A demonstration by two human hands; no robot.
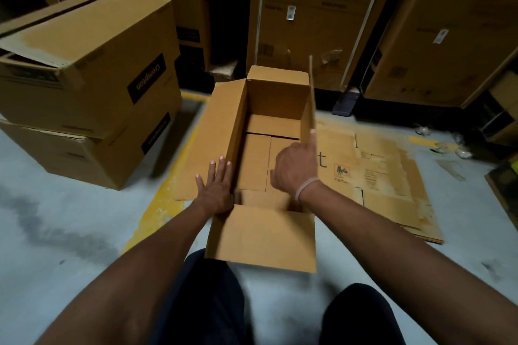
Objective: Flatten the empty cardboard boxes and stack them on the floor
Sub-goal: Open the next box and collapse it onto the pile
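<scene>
My left hand (215,189) presses flat on the open box (263,154)'s left flap while my right hand (294,169) pinches its upright right flap (311,98), which may tear if I yank.

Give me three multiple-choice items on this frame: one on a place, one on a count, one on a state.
1. Where does the flattened cardboard lie?
A. on the floor, to the right of the open box
B. on top of the Crompton boxes
C. inside the open box

2. How many Crompton boxes are stacked at the left?
A. one
B. two
C. four

3. How is the left hand?
A. curled into a fist
B. pinching a flap
C. flat, fingers straight, on the left flap

Answers:
1. A: it lies flat on the floor beside the open box.
2. B: an upper Crompton box sits on a lower one.
3. C: its fingers lie straight on the left flap, while the right hand touches the upright right flap.
</scene>
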